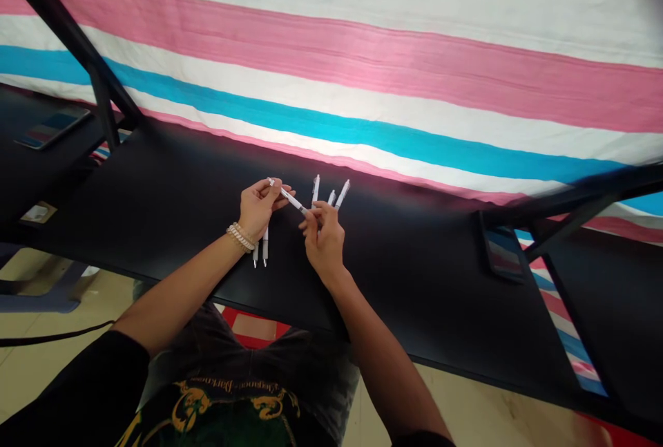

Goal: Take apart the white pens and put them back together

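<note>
Between my two hands a white pen (pixel 291 199) is held at a slant above the black table. My left hand (pixel 260 206), with a pale braided bracelet on its wrist, pinches the upper left end. The lower right end sits in the fingertips of my right hand (pixel 324 240). Just beyond the right hand lie three more white pens (pixel 342 194), partly hidden by its fingers. Beside my left wrist two pens (pixel 266 250) lie with their tips toward me, their other ends covered by the hand.
The black table (pixel 414 274) runs across the view. A phone (pixel 501 246) lies at its right end, and a dark flat device (pixel 52 128) rests on the neighbouring table at left. Black metal braces (pixel 103 98) rise at both sides. A striped cloth (pixel 336 53) hangs behind.
</note>
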Available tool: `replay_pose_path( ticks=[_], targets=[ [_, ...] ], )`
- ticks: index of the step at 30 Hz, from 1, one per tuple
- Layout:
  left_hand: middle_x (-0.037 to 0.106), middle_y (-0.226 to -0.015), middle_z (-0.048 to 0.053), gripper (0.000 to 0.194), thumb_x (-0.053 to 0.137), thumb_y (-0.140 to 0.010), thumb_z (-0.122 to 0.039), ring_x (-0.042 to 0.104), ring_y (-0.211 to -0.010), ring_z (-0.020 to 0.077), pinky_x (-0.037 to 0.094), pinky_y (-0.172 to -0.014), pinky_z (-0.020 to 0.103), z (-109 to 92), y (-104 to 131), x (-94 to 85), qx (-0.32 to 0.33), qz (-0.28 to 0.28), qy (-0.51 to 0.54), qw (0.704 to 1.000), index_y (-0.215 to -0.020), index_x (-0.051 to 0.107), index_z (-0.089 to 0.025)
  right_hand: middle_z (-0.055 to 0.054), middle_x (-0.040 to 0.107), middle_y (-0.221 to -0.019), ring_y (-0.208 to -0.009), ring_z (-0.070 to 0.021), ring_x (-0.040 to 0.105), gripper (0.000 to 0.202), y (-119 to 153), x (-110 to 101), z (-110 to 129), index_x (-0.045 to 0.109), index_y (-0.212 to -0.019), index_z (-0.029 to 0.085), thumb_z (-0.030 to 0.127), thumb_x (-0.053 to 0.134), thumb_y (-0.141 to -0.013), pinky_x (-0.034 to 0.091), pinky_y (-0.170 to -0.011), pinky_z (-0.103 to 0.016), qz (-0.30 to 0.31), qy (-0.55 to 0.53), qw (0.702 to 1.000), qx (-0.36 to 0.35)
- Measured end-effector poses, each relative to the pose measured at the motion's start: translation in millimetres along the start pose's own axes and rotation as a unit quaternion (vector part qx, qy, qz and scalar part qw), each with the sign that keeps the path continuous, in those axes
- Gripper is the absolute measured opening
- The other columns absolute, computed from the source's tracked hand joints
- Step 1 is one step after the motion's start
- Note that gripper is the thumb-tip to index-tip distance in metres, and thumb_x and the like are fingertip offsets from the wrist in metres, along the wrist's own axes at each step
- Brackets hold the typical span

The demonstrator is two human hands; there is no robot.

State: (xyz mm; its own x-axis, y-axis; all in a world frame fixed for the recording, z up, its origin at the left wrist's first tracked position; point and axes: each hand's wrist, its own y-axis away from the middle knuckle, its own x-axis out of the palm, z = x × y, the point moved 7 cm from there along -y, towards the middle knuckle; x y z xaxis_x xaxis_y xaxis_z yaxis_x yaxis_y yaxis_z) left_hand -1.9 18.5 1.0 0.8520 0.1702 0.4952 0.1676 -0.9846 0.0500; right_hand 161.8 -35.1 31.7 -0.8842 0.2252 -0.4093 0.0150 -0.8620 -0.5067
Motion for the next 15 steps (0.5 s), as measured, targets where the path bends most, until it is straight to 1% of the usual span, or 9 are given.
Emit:
replay_pose_path(
  ticks=[2, 4, 7, 10, 12, 13, 15],
  targets=[
    [0.075, -0.088, 0.01, 0.04, 0.083, -0.073, -0.046, 0.075, -0.083, 0.0216, 0.061, -0.078, 0.035, 0, -1, -1.6, 0.003, -0.009, 0.005, 1.0, -0.089, 0.069, -0.013, -0.004, 0.066, -0.096, -0.077, -0.0163, 0.068, 0.029, 0, -1, -6, 0.047, -0.126, 0.022, 0.032, 0.054, -0.099, 0.059, -0.07, -0.031, -0.002, -0.021, 0.999, 0.029],
    [0.075, -0.088, 0.01, 0.04, 0.083, -0.072, -0.047, 0.075, -0.083, 0.0212, 0.061, -0.078, 0.034, -1, -2, -3.7, 0.007, -0.022, 0.005, 1.0, -0.089, 0.069, -0.013, -0.007, 0.067, -0.102, -0.079, -0.0168, 0.068, 0.03, -1, -3, -6, 0.051, -0.122, 0.022, 0.035, 0.058, -0.096, 0.059, -0.07, -0.031, -0.001, -0.017, 0.999, 0.028],
    [0.075, -0.087, 0.01, 0.041, 0.083, -0.072, -0.047, 0.075, -0.082, 0.0205, 0.061, -0.076, 0.033, -1, -3, -5.4, 0.008, -0.029, 0.002, 1.0, -0.089, 0.07, -0.013, -0.003, 0.069, -0.091, -0.065, -0.0135, 0.066, 0.02, -2, -2, -9, 0.055, -0.113, 0.022, 0.035, 0.054, -0.098, 0.056, -0.063, -0.027, 0.021, -0.028, 0.998, 0.058],
    [0.074, -0.086, 0.01, 0.041, 0.083, -0.072, -0.048, 0.075, -0.081, 0.0199, 0.061, -0.074, 0.032, -2, -3, -5.9, 0.011, -0.03, 0.004, 0.999, -0.088, 0.07, -0.012, -0.003, 0.07, -0.09, -0.063, -0.013, 0.065, 0.021, -2, -3, -11, 0.056, -0.11, 0.022, 0.037, 0.058, -0.095, 0.052, -0.054, -0.023, 0.026, -0.054, 0.994, 0.092],
    [0.074, -0.086, 0.01, 0.041, 0.083, -0.072, -0.048, 0.074, -0.08, 0.0196, 0.061, -0.073, 0.031, -2, -3, -5.8, 0.012, -0.031, 0.002, 0.999, -0.087, 0.07, -0.012, -0.001, 0.07, -0.084, -0.056, -0.0118, 0.063, 0.02, -1, 0, -13, 0.056, -0.108, 0.022, 0.039, 0.056, -0.096, 0.05, -0.05, -0.022, 0.043, -0.085, 0.989, 0.112],
    [0.074, -0.086, 0.01, 0.041, 0.083, -0.071, -0.048, 0.074, -0.08, 0.0196, 0.061, -0.074, 0.031, -2, -3, -5.6, 0.012, -0.031, 0.0, 0.999, -0.087, 0.07, -0.012, 0.0, 0.069, -0.081, -0.053, -0.0112, 0.062, 0.02, -1, 1, -14, 0.055, -0.108, 0.023, 0.039, 0.055, -0.097, 0.049, -0.049, -0.022, 0.047, -0.102, 0.986, 0.124],
    [0.075, -0.086, 0.01, 0.042, 0.083, -0.071, -0.048, 0.074, -0.08, 0.0197, 0.061, -0.074, 0.032, -2, -3, -5.5, 0.015, -0.032, -0.002, 0.999, -0.087, 0.07, -0.012, 0.0, 0.07, -0.083, -0.053, -0.0112, 0.063, 0.024, -1, 1, -16, 0.052, -0.111, 0.023, 0.039, 0.059, -0.095, 0.05, -0.049, -0.022, 0.039, -0.123, 0.981, 0.141]
  ],
)
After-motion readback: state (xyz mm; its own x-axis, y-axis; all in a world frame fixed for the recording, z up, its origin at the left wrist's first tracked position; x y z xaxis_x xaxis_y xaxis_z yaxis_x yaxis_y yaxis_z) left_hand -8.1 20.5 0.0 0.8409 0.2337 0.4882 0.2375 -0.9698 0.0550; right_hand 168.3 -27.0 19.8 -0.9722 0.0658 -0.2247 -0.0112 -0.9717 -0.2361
